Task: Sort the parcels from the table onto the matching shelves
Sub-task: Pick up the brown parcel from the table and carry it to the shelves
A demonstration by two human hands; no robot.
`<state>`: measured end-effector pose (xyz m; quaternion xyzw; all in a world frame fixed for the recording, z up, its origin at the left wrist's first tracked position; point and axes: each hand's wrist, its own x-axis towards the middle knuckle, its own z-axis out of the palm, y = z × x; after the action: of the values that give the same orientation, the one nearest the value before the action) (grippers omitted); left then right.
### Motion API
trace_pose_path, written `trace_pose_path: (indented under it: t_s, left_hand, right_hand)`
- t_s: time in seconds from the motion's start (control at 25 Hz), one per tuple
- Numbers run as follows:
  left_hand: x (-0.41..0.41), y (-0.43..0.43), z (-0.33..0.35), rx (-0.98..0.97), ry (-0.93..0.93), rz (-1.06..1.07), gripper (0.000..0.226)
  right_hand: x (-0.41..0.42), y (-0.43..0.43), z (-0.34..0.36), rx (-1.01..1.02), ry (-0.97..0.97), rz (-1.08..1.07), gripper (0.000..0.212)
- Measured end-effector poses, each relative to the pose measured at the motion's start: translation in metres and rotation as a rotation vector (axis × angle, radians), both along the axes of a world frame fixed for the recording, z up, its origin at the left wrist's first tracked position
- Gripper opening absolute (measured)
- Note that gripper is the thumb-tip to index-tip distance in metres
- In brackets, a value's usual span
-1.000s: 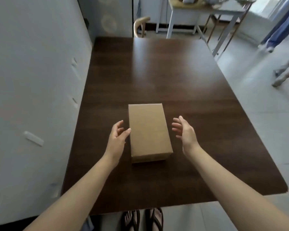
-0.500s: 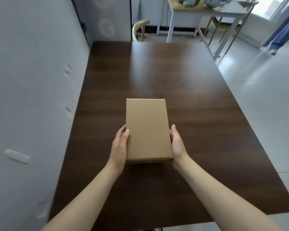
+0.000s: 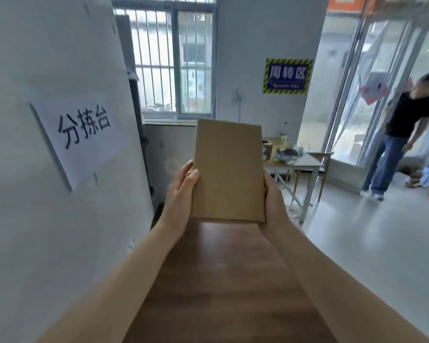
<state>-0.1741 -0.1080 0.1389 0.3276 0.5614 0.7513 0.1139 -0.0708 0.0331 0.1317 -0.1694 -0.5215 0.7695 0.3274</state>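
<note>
A plain brown cardboard parcel [image 3: 227, 169] is held up in front of me, tilted with its broad face toward the camera, well above the dark wooden table [image 3: 223, 280]. My left hand [image 3: 181, 196] grips its left edge, thumb on the front face. My right hand [image 3: 274, 204] clasps its right edge and lower corner. No label shows on the visible face. No shelves are in view.
A white wall [image 3: 47, 219] with a paper sign [image 3: 79, 134] runs close along the left. Behind stand a barred window [image 3: 171, 58], a small white table [image 3: 295, 162] with clutter, and a blue wall sign [image 3: 286, 75]. A person [image 3: 394, 137] stands at the right by glass doors.
Both hands closed on the parcel's sides and lifted it off the table to chest height. The camera tilted up from the tabletop to the room.
</note>
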Motion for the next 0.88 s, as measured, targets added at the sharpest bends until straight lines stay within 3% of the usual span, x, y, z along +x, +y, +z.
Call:
trace_pose_path:
  t_s: [0.16,0.4,0.64,0.76,0.88]
  left_hand:
    - [0.004,-0.014,0.055,0.056,0.151,0.014,0.037]
    - [0.012,-0.028,0.063,0.128,0.164,0.009,0.032]
    - [0.017,-0.028,0.058,0.160,0.136,0.016,0.033]
    - [0.017,-0.030,0.053,0.149,0.184,0.069,0.037]
    - [0.016,-0.029,0.048,0.131,0.168,0.163,0.036]
  right_hand:
    - [0.002,-0.010,0.053,0.082,0.125,0.018,0.041]
    - [0.003,-0.017,0.061,0.102,0.147,0.016,0.031]
    - [0.023,-0.012,0.070,0.163,0.156,-0.048,0.034]
    - [0.036,-0.014,0.074,0.201,0.167,-0.091,0.049]
    - [0.040,-0.016,0.072,0.238,0.151,-0.103,0.024]
